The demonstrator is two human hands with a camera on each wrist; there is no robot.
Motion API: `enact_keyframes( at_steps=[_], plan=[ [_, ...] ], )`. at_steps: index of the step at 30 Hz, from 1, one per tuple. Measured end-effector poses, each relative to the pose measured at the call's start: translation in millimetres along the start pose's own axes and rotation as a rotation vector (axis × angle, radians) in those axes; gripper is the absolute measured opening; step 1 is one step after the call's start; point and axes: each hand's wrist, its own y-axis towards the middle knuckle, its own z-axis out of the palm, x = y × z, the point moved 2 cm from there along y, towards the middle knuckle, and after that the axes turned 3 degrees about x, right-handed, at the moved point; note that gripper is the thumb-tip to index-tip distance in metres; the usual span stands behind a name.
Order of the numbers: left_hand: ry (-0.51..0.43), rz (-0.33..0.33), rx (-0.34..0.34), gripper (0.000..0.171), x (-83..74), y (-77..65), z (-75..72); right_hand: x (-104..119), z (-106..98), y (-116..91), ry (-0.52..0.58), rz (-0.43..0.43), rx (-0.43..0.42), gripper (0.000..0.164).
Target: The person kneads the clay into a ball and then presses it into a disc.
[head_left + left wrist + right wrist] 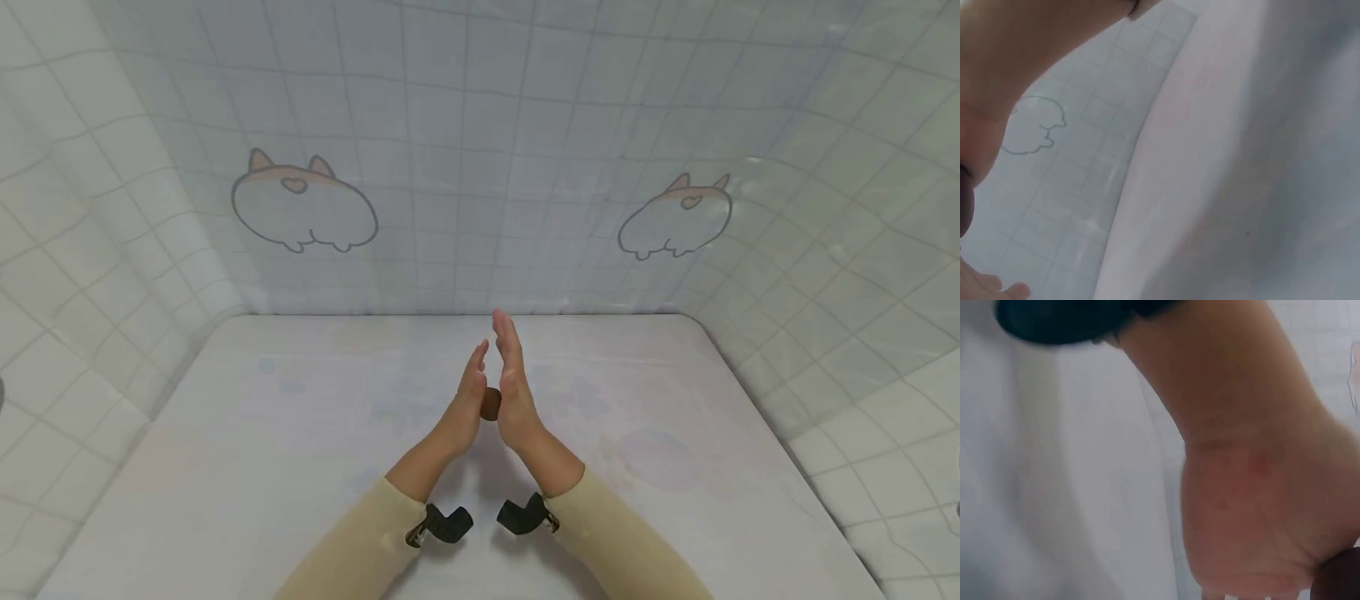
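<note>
You have a small brown lump [491, 405] between your palms, over the table [300, 450]. Your left hand [467, 400] touches it from 9 o'clock, your right hand [517, 400] from 3 o'clock. Your grip is flat-palmed: the fingers on both sides are straight, pointing roughly to 12 o'clock, with the right fingertips reaching farther and the two sets apart. Your cream sleeves [352, 542] come in from 7 and 5 o'clock, each with a black wrist piece [448, 525] at the cuff. Beyond the table, the gridded wall [450, 167] carries two dog drawings [303, 204], between 10 and 11 and between 1 and 2 o'clock.
</note>
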Motion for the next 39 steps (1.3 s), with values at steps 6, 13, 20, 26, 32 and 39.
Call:
enact_keyframes(
  at_steps=[6, 13, 20, 26, 32, 39],
  plan=[
    [-0.08, 0.047, 0.067, 0.083, -4.4, -10.1, 4.4, -11.5, -6.5, 4.6, -0.017, 0.029, -0.007, 0.087],
    [-0.246, 0.18, 0.121, 0.092, -20.8, -14.7, 4.2, -26.5, -7.2, 2.1, 0.014, 0.135, 0.046, 0.093],
    [-0.261, 0.321, 0.008, 0.096, -33.2, -13.9, -3.9, -34.3, 2.0, -8.6, 0.137, 0.228, 0.143, 0.093],
    [-0.139, 0.366, -0.125, 0.092, -41.8, -9.0, -9.9, -32.7, 10.2, -13.2, 0.124, 0.109, 0.152, 0.089],
    [0.0, 0.369, -0.254, 0.095, -46.3, 0.4, -13.8, -21.0, 18.3, -16.5, 0.176, 0.014, 0.18, 0.088],
    [0.005, 0.318, -0.316, 0.098, -45.8, 9.3, -19.4, -10.9, 22.5, -19.1, 0.311, 0.001, 0.178, 0.084]
  ],
)
